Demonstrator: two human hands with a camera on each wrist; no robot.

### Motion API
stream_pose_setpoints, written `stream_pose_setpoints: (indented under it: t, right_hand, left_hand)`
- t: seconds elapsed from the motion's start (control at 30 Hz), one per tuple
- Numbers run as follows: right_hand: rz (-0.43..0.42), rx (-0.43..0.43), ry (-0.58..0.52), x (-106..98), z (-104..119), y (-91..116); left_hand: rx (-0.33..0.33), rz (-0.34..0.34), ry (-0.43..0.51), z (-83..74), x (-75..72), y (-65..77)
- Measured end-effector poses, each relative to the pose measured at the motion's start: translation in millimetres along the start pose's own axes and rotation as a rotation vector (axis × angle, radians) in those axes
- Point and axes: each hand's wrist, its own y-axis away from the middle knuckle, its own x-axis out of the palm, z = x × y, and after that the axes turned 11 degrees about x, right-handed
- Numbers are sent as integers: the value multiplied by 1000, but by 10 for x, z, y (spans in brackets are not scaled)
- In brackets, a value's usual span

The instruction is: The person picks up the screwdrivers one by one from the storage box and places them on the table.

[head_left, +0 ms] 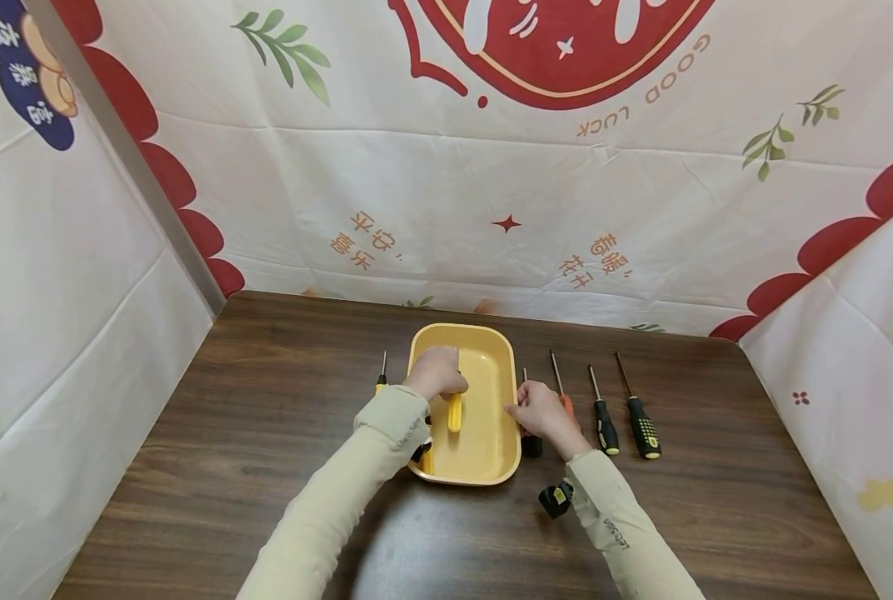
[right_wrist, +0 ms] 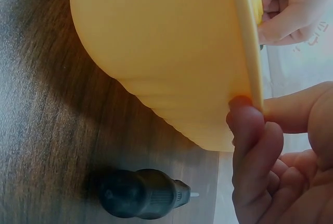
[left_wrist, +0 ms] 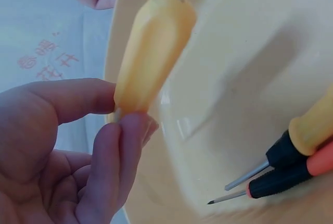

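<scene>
Twelve o'clock being away from me, my left hand [head_left: 437, 372] pinches a yellow-handled screwdriver [head_left: 456, 414] above the yellow oblong plastic tray [head_left: 491, 433], whose three-o'clock rim my right hand [head_left: 542, 408] pinches. Inside, towards eight o'clock, a yellow-and-black screwdriver [left_wrist: 295, 143] lies beside a red-and-black screwdriver [left_wrist: 283, 179]; my cream left sleeve [head_left: 396, 425] partly blocks them. Outside, around three o'clock, my right hand partly covers a black-handled screwdriver [right_wrist: 143, 193] and an orange-handled screwdriver [head_left: 566, 405]. A black boxy tape measure [head_left: 555, 500] sits between four and five.
</scene>
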Motion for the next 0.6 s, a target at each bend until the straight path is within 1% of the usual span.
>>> stream_pose_setpoints:
  t: [0.07, 0.2, 0.33, 0.6]
  right_hand:
    - [-1, 5, -4, 3, -1, 1]
    - [-3, 10, -8, 0, 3, 10]
    - [-6, 11, -3, -3, 10, 12]
    - [-3, 11, 2, -1, 10, 8]
  left_hand:
    - [16, 0, -2, 13, -10, 8]
    - [21, -6, 7, 34, -40, 29]
    - [27, -25, -10, 42, -89, 68]
    - [0, -70, 46, 50, -170, 143]
